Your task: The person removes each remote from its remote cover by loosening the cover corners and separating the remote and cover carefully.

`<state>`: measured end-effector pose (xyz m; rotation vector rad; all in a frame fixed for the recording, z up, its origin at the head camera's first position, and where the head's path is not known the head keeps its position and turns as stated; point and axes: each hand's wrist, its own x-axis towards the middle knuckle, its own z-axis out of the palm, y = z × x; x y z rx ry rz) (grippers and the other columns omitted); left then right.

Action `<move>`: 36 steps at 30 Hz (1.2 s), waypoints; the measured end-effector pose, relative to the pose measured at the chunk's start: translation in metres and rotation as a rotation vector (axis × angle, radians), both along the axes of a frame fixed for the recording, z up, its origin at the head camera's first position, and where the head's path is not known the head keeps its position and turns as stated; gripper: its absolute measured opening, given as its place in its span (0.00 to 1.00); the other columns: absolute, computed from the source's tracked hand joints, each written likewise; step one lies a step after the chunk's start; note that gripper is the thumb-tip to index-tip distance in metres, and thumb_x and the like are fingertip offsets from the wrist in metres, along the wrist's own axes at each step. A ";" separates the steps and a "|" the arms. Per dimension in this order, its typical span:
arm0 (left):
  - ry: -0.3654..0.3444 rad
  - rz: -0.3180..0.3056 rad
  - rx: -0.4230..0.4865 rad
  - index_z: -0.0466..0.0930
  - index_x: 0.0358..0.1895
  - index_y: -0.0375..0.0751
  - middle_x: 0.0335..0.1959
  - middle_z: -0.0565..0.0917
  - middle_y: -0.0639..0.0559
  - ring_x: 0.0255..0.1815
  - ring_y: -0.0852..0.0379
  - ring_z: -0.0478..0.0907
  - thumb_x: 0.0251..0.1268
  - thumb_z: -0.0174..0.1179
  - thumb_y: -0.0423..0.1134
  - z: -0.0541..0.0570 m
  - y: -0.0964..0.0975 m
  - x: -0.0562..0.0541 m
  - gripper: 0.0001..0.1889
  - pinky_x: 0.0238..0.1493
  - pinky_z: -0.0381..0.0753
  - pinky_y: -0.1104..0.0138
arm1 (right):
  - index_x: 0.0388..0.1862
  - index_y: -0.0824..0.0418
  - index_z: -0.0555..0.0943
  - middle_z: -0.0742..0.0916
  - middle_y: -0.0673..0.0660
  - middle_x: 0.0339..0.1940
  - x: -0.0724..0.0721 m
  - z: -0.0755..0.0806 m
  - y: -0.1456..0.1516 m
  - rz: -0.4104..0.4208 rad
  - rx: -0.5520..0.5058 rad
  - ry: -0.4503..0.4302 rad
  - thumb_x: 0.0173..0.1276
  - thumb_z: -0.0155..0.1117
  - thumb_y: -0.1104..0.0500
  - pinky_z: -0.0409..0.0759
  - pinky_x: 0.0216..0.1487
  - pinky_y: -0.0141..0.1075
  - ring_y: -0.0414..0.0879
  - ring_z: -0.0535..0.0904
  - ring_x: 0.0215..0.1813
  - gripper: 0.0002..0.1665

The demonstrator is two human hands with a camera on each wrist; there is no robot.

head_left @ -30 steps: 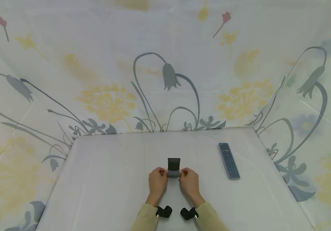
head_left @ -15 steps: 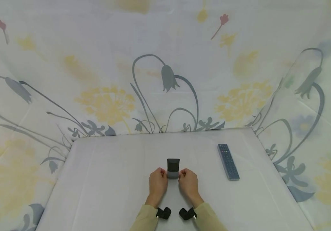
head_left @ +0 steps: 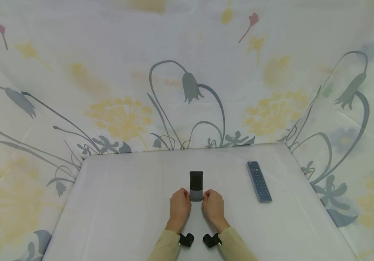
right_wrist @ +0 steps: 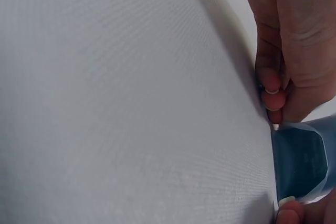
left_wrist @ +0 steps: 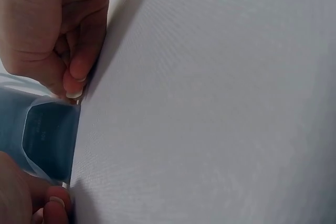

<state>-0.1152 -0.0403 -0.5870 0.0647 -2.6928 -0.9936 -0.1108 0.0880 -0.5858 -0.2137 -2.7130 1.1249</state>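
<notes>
A small flat object, black in its upper part and grey at its near end (head_left: 196, 195), lies on the white table between my hands. In the left wrist view it is a dark blue panel (left_wrist: 51, 139) with faint lettering, edged by a translucent, bluish rim. My left hand (head_left: 179, 207) pinches its left edge between thumb and curled fingers. Likewise, my right hand (head_left: 213, 208) pinches the right edge near the grey end. What exactly the object is cannot be told. Its underside and the edges under my fingertips are hidden.
A dark grey-blue remote control (head_left: 259, 182) with several buttons lies on the white table (head_left: 125, 203), to the right of my hands. Flower-patterned cloth (head_left: 128, 72) rises behind the table and along both sides. A black camera mount sits on each wrist.
The object's black part reaches farther from me and looks longer than before. Both hands keep their hold on its near end and have barely moved. The remote control has stayed put.
</notes>
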 end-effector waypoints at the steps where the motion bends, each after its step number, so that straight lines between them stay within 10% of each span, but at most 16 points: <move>1: 0.006 -0.002 -0.004 0.76 0.24 0.41 0.20 0.78 0.49 0.23 0.48 0.78 0.59 0.66 0.28 0.001 0.000 0.000 0.10 0.25 0.77 0.57 | 0.24 0.62 0.81 0.83 0.54 0.21 0.000 0.000 0.000 0.002 0.001 0.000 0.62 0.64 0.68 0.77 0.28 0.46 0.49 0.79 0.25 0.07; 17: 0.057 -0.036 -0.145 0.72 0.22 0.41 0.19 0.76 0.47 0.21 0.43 0.78 0.53 0.63 0.23 -0.001 0.001 0.006 0.11 0.23 0.76 0.55 | 0.24 0.62 0.75 0.77 0.56 0.22 0.005 -0.007 -0.003 0.056 0.185 0.048 0.60 0.63 0.70 0.76 0.29 0.48 0.55 0.77 0.27 0.09; 36: -0.066 -0.028 0.186 0.81 0.27 0.39 0.19 0.77 0.56 0.19 0.61 0.71 0.63 0.67 0.33 0.004 -0.010 0.007 0.07 0.22 0.72 0.66 | 0.28 0.65 0.81 0.81 0.54 0.23 0.009 -0.002 0.003 0.051 -0.054 0.015 0.65 0.66 0.66 0.74 0.29 0.40 0.45 0.75 0.26 0.06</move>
